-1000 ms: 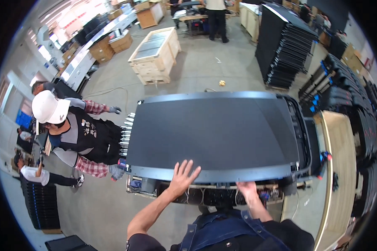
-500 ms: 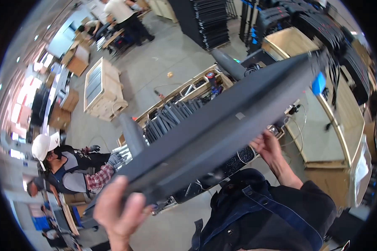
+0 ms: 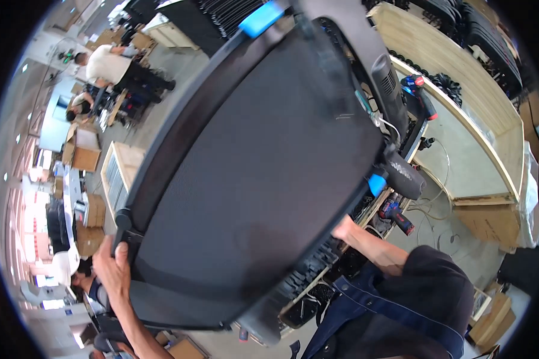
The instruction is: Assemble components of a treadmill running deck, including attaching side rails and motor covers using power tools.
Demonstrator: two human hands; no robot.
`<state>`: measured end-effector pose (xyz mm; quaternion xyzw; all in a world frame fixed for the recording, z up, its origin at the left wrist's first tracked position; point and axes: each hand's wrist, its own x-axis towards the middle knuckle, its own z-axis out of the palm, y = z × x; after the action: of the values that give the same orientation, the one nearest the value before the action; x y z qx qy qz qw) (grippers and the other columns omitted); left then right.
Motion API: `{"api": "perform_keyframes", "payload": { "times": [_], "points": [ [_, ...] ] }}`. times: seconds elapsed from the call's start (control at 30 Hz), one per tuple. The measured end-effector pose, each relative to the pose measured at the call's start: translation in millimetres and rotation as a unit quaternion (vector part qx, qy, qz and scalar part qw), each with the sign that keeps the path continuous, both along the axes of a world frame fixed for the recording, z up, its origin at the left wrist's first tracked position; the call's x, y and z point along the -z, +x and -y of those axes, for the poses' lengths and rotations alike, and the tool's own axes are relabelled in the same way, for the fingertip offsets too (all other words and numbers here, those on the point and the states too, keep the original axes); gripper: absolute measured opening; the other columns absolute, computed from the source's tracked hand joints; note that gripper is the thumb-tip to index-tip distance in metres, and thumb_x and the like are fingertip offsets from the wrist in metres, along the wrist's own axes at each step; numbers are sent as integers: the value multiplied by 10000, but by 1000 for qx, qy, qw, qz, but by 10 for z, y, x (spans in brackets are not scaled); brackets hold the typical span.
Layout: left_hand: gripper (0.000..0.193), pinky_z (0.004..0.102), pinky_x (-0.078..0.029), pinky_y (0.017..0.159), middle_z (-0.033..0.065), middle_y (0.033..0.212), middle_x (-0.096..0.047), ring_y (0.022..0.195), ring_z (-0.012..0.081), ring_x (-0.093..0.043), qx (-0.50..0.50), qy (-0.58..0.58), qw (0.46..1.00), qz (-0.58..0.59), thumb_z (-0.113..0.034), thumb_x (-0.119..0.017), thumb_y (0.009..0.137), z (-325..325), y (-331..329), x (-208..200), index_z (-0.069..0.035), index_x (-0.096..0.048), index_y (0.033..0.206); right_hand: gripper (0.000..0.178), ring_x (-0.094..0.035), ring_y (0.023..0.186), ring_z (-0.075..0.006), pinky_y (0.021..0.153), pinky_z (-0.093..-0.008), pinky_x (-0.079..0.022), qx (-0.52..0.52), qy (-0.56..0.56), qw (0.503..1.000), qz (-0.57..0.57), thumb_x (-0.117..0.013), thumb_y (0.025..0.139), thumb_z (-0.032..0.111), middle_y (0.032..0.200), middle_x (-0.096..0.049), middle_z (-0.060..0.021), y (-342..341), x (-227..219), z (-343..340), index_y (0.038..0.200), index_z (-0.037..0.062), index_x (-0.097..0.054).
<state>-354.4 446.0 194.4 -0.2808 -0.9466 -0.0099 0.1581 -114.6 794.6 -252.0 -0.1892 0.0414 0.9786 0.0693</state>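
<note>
Head view: the treadmill deck (image 3: 251, 173) slants in front of the person (image 3: 425, 293), near a cordless drill (image 3: 395, 216). The step in hand looks like manoeuvring this deck; the next move probably calls for even support at both edges. The left hand (image 3: 112, 270), thumb apart from half-curled fingers, touches its left corner; the right hand (image 3: 343, 228) meets the near edge, fingertips hidden; I cannot tell how closed either grip is.

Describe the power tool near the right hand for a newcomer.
Start at the large black deck filling the middle. Past its right edge, just below a dark cylinder with white marking, lies the red-tipped power tool. Unlike the similar tool above that cylinder, it lies closer to the right hand.
</note>
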Motion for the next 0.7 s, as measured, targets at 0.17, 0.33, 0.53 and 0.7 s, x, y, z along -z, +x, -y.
{"api": "perform_keyframes", "payload": {
  "times": [0.17,0.33,0.53,0.7],
  "points": [
    [560,566,-481,743,342,865,-650,857,533,-637,4,17,985,170,-494,-587,960,-351,-1096,1769,50,-715,987,308,-671,1080,-289,965,-510,-557,17,-29,978,204,-577,1021,290,1170,-696,-115,1094,55,-207,1166,40,-683],
    [598,563,-503,827,315,952,-676,930,514,-649,12,11,975,221,-541,-451,1013,-575,-1551,3380,-11,-727,1041,288,-694,937,-267,855,-472,-590,-10,-2,938,347,-599,997,320,1084,-707,-97,1027,-427,-575,1073,60,-698],
    [242,468,-509,850,173,1005,-693,923,398,-651,118,124,983,70,-162,-683,934,-821,-698,2572,-19,-682,1130,338,-755,831,-247,577,-374,-627,-461,414,710,335,-440,1085,245,941,-731,-176,1533,-355,-724,1252,-20,-569],
    [268,361,-569,840,109,1026,-730,947,265,-714,263,321,807,420,-120,-765,855,-1583,1077,1685,-56,-717,1110,275,-695,655,-172,574,-290,-564,-540,562,626,-1,-475,1092,257,788,-696,-101,1413,-1610,-579,1141,1,-559]
  ]
}}
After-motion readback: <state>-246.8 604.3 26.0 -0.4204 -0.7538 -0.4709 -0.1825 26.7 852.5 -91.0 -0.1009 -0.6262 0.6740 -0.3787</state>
